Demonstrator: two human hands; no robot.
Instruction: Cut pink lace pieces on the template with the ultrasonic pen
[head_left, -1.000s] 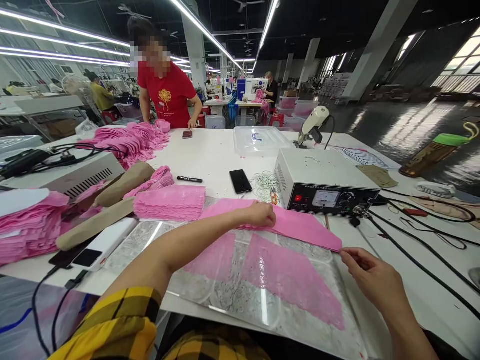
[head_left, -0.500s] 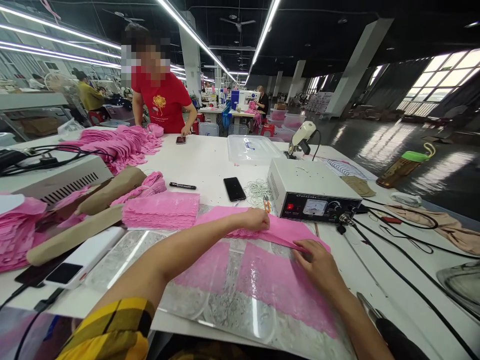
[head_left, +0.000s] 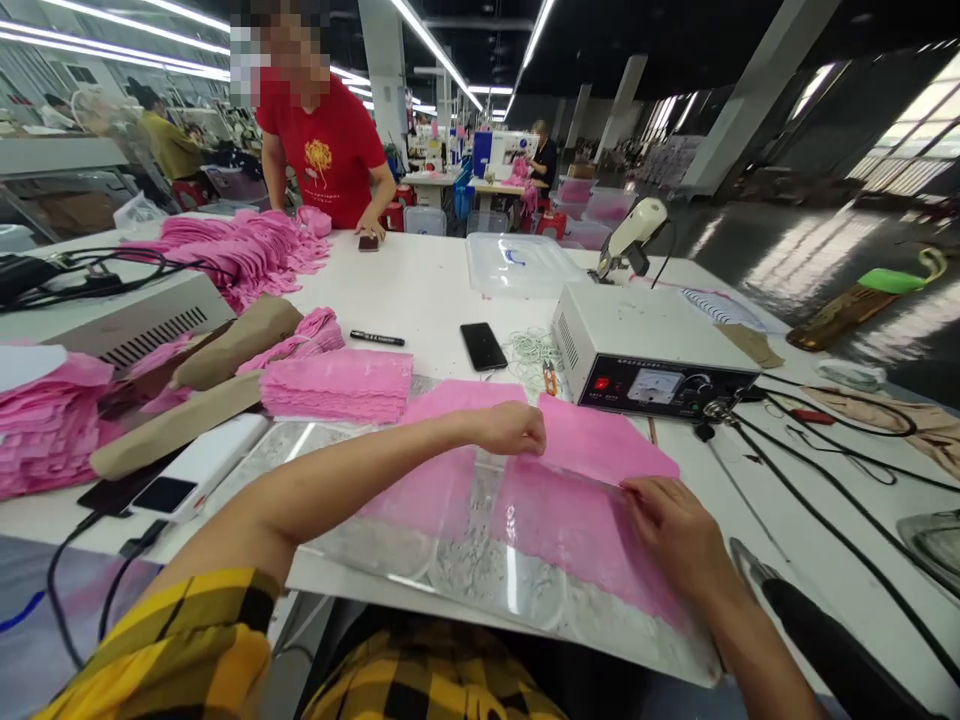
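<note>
A pink lace piece [head_left: 600, 445] lies across a clear plastic sheet [head_left: 465, 570] on the white table [head_left: 427, 300] in front of me. My left hand [head_left: 514, 428] rests on its upper middle with fingers curled, pinching the fabric. My right hand [head_left: 667, 520] presses on the piece's right lower edge, fingers closed on the fabric. Under the sheet another pink lace layer [head_left: 570, 540] shows through.
A white control box [head_left: 649, 355] with black cables [head_left: 825, 480] stands right of the fabric. A stack of pink lace [head_left: 337, 385], a black phone [head_left: 483, 346], a marker [head_left: 379, 338] and a clear tray [head_left: 517, 265] lie beyond. A person in a red shirt [head_left: 326, 150] stands across the table.
My right hand came in from the far right corner of the pink piece onto its edge, then slid down and toward me. My left hand stayed on the fabric.
</note>
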